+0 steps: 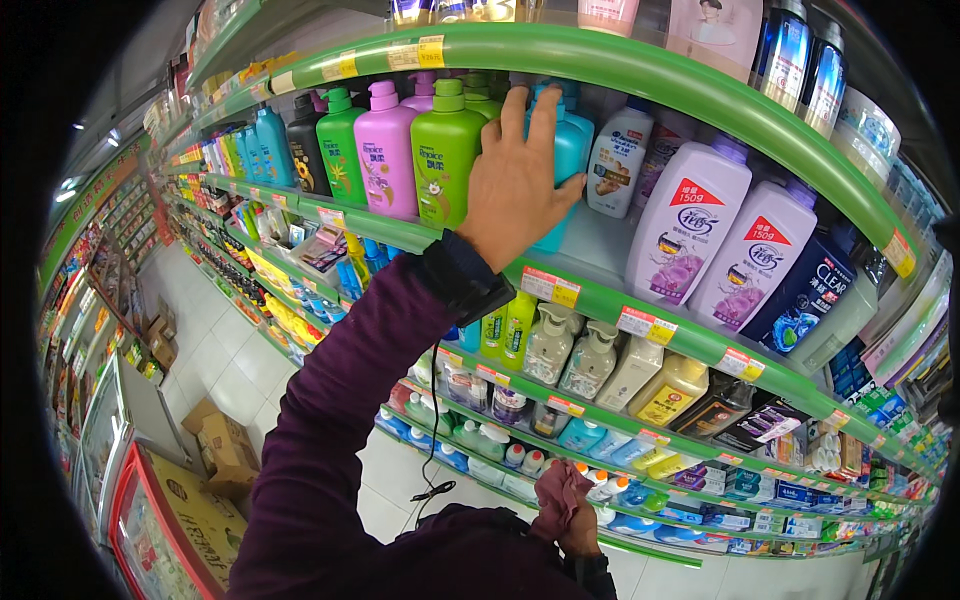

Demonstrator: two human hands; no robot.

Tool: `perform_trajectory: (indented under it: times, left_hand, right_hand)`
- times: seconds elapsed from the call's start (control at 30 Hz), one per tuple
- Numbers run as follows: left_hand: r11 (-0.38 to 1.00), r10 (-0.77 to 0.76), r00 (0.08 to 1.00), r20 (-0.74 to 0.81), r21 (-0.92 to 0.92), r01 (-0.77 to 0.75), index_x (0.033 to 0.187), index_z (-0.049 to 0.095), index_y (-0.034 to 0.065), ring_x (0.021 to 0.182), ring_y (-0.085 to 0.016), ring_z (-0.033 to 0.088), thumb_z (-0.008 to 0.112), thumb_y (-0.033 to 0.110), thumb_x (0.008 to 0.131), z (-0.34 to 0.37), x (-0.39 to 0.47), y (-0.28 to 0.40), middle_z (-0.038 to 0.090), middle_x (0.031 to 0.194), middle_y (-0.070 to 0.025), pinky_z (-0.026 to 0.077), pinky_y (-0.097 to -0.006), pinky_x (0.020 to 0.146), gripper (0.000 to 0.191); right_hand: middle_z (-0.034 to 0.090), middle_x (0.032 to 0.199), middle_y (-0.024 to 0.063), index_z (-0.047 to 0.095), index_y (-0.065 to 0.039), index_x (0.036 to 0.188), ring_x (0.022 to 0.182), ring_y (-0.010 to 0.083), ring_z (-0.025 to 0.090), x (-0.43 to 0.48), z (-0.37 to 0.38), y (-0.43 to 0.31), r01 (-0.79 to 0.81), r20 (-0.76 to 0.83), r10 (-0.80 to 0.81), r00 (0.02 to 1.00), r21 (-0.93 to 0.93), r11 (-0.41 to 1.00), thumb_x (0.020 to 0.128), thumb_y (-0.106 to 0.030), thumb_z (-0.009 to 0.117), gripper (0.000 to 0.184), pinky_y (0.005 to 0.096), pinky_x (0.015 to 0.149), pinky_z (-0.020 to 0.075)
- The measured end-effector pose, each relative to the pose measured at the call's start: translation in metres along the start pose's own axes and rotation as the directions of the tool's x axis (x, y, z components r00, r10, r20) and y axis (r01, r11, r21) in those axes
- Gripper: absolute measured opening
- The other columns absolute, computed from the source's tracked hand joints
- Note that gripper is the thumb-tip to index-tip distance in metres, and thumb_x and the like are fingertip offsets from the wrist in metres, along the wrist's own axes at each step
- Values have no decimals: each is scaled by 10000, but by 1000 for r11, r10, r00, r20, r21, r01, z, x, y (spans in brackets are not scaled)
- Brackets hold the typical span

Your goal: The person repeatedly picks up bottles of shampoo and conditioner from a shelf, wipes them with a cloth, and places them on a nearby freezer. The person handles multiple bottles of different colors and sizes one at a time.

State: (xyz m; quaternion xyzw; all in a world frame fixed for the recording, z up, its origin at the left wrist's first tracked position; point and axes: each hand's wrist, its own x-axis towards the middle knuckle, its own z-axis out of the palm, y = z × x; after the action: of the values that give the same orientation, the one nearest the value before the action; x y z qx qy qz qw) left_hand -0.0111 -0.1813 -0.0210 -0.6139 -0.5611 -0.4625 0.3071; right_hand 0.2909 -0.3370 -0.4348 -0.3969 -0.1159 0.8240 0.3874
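My left hand (517, 169) reaches up to the upper shelf and grasps a blue pump bottle (571, 150). Its fingers lie over the pump top, with the thumb at the bottle's right side; the palm side is hidden. Left of the hand stand a light green Rejoice pump bottle (447, 157) and a pink one (384, 154). To the right is a white-and-blue bottle (619, 161), then two lilac bottles (686, 225) that lean. Low in front of my body, my right hand (579, 529) holds a crumpled dusky-pink cloth (559, 499).
The green shelf edge (480, 244) carries price tags, and another green edge (525, 52) curves above. Lower shelves hold more bottles, including pump bottles (555, 345). A black cable (433, 420) hangs below my left wrist. Cardboard boxes (225, 450) and a red-rimmed freezer (127, 487) stand at left.
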Motion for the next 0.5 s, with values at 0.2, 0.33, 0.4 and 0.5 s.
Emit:
perform_trajectory:
  times: [0.2,0.33,0.4,0.5]
  left_hand:
    - [997,73,996,-46,18,-72,1631,332,45,1300,-542,524,867,236,838,0,-1,-3,400,1605,-302,485,-554,1109,975]
    - [997,66,997,-34,39,-65,1634,328,38,1291,-542,528,864,221,840,-3,-4,0,400,1604,-302,486,-555,1105,975]
    - [997,66,997,-31,47,-64,1636,326,36,1287,-543,529,864,216,841,-5,-4,1,401,1601,-304,487,-555,1103,976]
    - [997,63,997,-34,55,-61,1636,327,33,1280,-545,531,864,212,844,-6,-4,2,401,1594,-311,487,-556,1099,973]
  right_hand:
    - [727,1242,129,593,-53,1430,1078,288,726,2,-3,-4,-36,34,37,999,-28,999,1134,-342,527,419,427,894,627]
    - [728,1237,121,600,-54,1427,1089,279,723,1,-4,-8,-41,26,42,999,-32,999,1134,-332,535,409,416,903,621]
    - [729,1237,117,603,-48,1423,1091,274,723,1,-3,-9,-45,28,46,999,-36,998,1135,-326,538,406,410,912,616]
    - [729,1245,114,604,-37,1420,1099,269,722,2,-2,-9,-42,40,44,998,-47,998,1138,-322,534,407,405,932,610]
